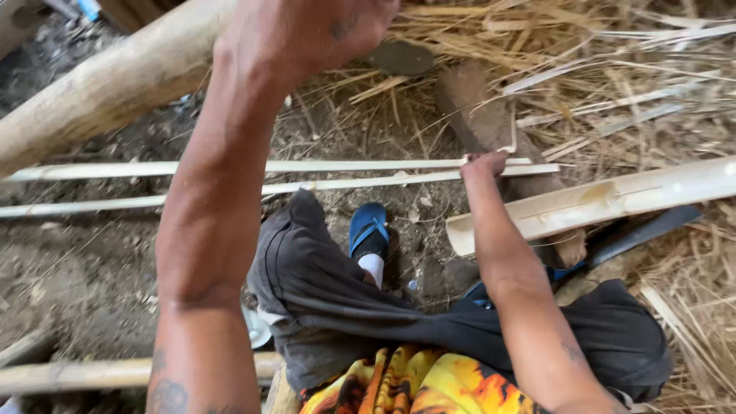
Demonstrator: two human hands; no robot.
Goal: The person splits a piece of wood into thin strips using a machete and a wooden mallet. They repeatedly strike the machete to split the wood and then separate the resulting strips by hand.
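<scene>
My right hand (484,165) is closed around the ends of two long thin bamboo strips (345,175), which run left across the dirt. The strips' ends rest against a brown wooden block (479,107). My left hand (307,31) is raised high, close to the camera, seen from the back with the fingers hidden at the frame's top. A dark rounded object (400,57) shows just beside it; whether the hand holds it is unclear. My foot in a blue sandal (369,230) rests below the strips.
A split half-culm of bamboo (613,198) lies at the right, with a dark machete blade (644,230) beneath it. A thick pole (100,92) crosses the upper left. Another pole (77,376) lies at the lower left. Dry shavings (613,77) cover the right side.
</scene>
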